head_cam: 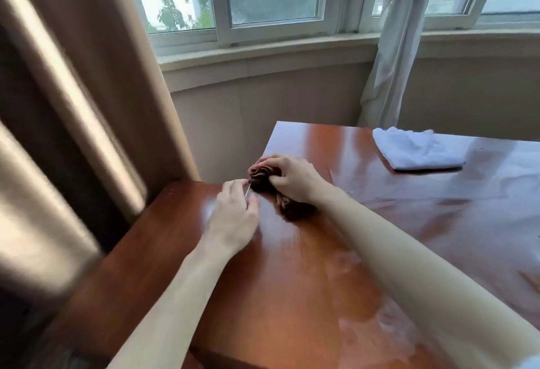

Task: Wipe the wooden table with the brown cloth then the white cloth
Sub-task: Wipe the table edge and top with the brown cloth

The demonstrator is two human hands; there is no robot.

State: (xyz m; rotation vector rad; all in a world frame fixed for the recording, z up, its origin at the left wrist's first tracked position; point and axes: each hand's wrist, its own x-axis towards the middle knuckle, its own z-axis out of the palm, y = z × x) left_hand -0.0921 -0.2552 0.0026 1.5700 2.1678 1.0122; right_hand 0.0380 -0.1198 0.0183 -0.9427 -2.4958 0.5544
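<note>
Brown cloth [280,196] bunched at table [292,295] far-left edge, gripped by right hand [292,177]; left hand [233,216] pinches something thin beside it. White cloth [418,151] lies far right. Advice: flatten wad, then wipe in overlapping strokes.

two cloths lie on one wooden bench [321,266] — one brown cloth [287,205] bunched near the bench's far left corner, one white cloth [415,151] at its far edge. two hands reach over the bench — the left hand [233,216] and right hand [287,174], both at the brown cloth.
</note>
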